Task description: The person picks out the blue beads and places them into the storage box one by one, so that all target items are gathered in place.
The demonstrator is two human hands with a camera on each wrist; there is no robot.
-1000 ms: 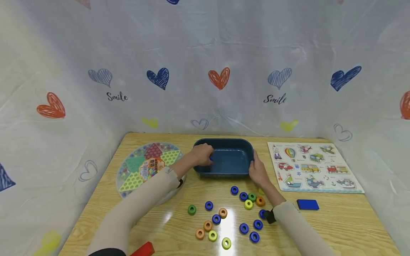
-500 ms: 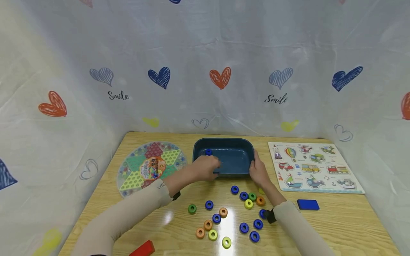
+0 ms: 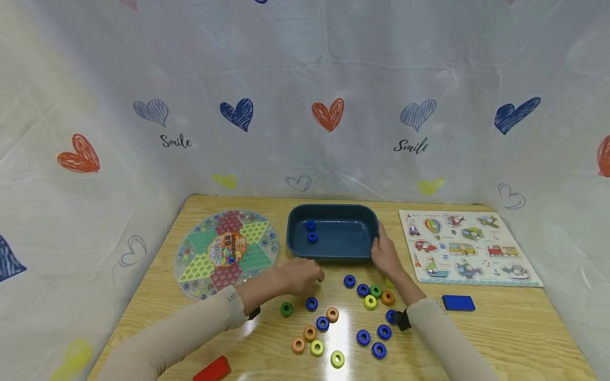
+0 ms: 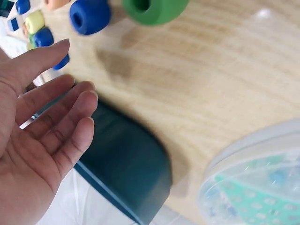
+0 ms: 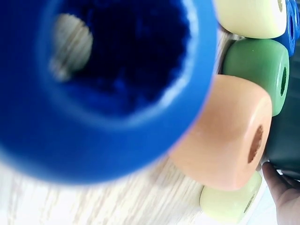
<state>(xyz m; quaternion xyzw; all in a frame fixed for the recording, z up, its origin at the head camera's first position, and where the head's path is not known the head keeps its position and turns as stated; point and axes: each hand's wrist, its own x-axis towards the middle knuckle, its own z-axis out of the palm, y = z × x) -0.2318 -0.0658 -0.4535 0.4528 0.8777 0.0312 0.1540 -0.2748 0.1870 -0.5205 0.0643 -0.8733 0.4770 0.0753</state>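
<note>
A dark teal rectangular tub (image 3: pixel 343 248) stands at the back of the table with two blue rings (image 3: pixel 312 237) lying in its left part. My right hand (image 3: pixel 385 255) holds the tub's right wall; in the right wrist view only part of that hand (image 5: pixel 285 199) shows at the edge. In front of the tub my left hand (image 3: pixel 302 276) hovers over the table, just behind a blue ring (image 3: pixel 312 304) and a green ring (image 3: pixel 286 309). The left wrist view shows this hand (image 4: pixel 44 122) with fingers loosely bent and nothing in them.
Several blue, orange, yellow and green rings (image 3: pixel 364 337) lie scattered in front. A round Chinese checkers board (image 3: pixel 226 254) is at left, a picture puzzle board (image 3: pixel 467 247) at right. A blue block (image 3: pixel 458 302) and a red block (image 3: pixel 213 369) lie nearer the front.
My left hand has let go of a blue ring inside the tub and moved back toward the front, out of the tub. The right hand has stayed on the tub's wall.
</note>
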